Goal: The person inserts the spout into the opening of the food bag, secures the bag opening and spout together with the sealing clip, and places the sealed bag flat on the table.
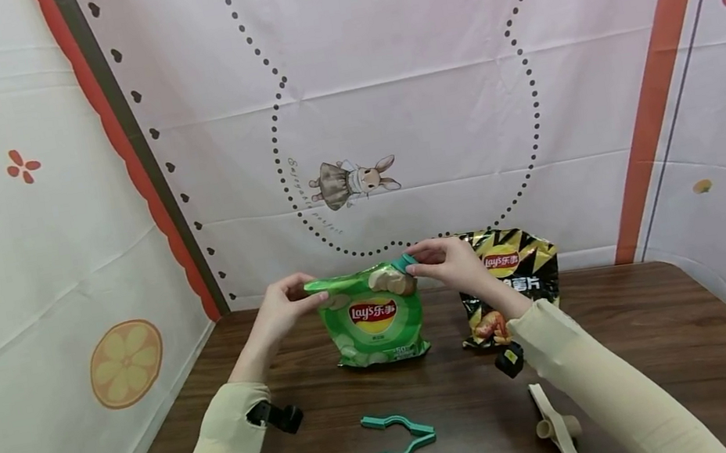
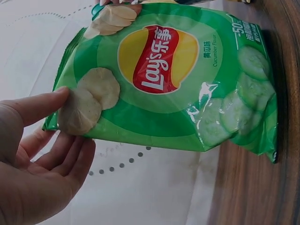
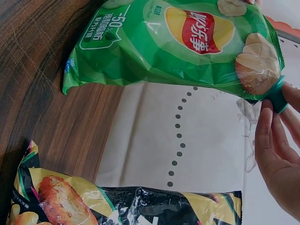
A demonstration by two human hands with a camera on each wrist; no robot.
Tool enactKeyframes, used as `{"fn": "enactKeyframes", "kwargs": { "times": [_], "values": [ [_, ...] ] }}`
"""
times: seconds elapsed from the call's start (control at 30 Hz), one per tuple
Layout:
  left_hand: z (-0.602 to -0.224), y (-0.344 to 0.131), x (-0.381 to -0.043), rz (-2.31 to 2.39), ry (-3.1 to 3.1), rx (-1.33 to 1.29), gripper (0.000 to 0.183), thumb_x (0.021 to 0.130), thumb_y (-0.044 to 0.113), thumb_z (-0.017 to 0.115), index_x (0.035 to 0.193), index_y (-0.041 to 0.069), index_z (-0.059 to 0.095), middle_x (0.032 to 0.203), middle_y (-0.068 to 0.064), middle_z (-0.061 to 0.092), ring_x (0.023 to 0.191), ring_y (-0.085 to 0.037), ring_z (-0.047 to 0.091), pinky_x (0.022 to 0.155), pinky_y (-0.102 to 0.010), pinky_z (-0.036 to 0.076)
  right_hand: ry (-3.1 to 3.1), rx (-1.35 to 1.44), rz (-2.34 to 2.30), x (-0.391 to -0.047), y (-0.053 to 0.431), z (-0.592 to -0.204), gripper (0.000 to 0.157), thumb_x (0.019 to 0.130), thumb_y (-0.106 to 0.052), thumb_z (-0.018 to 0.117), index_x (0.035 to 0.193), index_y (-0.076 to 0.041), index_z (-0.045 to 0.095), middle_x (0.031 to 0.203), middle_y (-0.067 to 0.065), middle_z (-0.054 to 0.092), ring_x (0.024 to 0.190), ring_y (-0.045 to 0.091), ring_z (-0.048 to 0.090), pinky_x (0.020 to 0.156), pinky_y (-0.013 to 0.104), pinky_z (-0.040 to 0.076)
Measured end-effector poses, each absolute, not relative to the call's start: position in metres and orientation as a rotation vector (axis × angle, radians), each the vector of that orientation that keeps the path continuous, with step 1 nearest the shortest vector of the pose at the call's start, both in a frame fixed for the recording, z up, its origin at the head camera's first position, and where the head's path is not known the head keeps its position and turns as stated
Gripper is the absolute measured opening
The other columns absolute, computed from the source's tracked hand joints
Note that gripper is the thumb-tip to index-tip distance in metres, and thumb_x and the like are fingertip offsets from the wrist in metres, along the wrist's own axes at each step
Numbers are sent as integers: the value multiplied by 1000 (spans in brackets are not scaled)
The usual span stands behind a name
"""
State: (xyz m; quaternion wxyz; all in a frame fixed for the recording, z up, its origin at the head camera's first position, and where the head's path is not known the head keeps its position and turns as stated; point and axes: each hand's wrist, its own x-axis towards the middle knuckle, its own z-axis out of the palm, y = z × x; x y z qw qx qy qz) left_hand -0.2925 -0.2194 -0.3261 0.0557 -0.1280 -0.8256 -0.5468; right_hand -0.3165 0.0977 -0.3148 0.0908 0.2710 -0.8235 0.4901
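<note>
A green Lay's potato chip bag (image 1: 373,324) stands upright on the table, its cucumber-flavour front toward me. My left hand (image 1: 282,302) pinches its top left corner, thumb in front and fingers behind, as the left wrist view shows. At the top right corner, my right hand (image 1: 447,264) holds a small teal clip (image 3: 276,96) between thumb and fingers, against the bag's edge. How far the clip reaches over the bag is hidden. Nearer to me on the table lies a hinged teal tool (image 1: 400,438) with two curved arms, spread apart.
Behind my right wrist stands a black and yellow Lay's bag (image 1: 543,261), partly covered by the arm. A beige bar-shaped tool (image 1: 559,429) with a short round crosspiece lies beside my right forearm. A printed cloth (image 1: 415,107) hangs behind the wooden table (image 1: 610,346).
</note>
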Motion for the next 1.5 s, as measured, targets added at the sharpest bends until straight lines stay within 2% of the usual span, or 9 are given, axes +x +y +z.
{"fn": "enactKeyframes", "kwargs": {
  "times": [0.2,0.27,0.43,0.53,0.7,0.93,1.23,1.5],
  "values": [
    [-313,-208,-292,-1375,-2512,-492,28,82,24,75,107,13,68,99,-10,68,80,-24,62,67,-36,52,-2445,795,1491,-318,99,-316,36,86,-24,71,118,-8,66,107,14,69,96,26,67,81,39,54],
    [-308,-201,-293,-1269,-2513,-513,28,81,22,76,106,13,68,101,-8,68,85,-25,63,70,-37,52,-2448,779,1500,-318,100,-316,35,85,-26,72,116,-11,67,107,12,69,96,24,67,82,38,54],
    [-297,-184,-296,-1079,-2526,-534,27,79,23,77,104,14,69,107,-5,68,103,-24,61,90,-43,48,-2448,760,1530,-320,100,-319,36,85,-28,72,116,-12,67,108,12,68,97,24,66,82,38,53],
    [-294,-175,-298,-1039,-2539,-538,26,79,25,77,102,16,69,106,-3,68,105,-23,60,93,-45,46,-2439,766,1567,-321,100,-321,37,85,-27,72,117,-9,66,110,14,67,99,27,65,84,40,53],
    [-290,-163,-303,-1003,-2616,-564,21,78,26,78,96,18,71,99,1,70,97,-19,62,87,-40,49,-2445,770,1624,-315,99,-315,35,88,-18,69,119,-2,63,115,19,64,103,32,63,85,42,52],
    [-289,-149,-310,-895,-2737,-522,17,77,30,79,89,19,74,90,3,72,85,-15,64,76,-34,51,-2407,749,1651,-325,100,-324,34,86,-25,71,115,-8,67,113,13,67,102,26,65,86,40,52],
    [-287,-142,-314,-911,-2754,-568,14,80,31,77,88,20,76,86,3,73,73,-12,63,65,-29,50,-2366,762,1723,-324,101,-325,33,86,-21,70,115,-6,66,113,15,66,100,24,66,84,37,53],
    [-290,-137,-316,-910,-2755,-581,18,79,32,77,89,17,76,85,0,73,70,-11,63,62,-26,50,-2354,784,1740,-323,98,-326,32,87,-19,70,116,-5,66,112,15,67,96,18,67,81,32,54]
  ]
}}
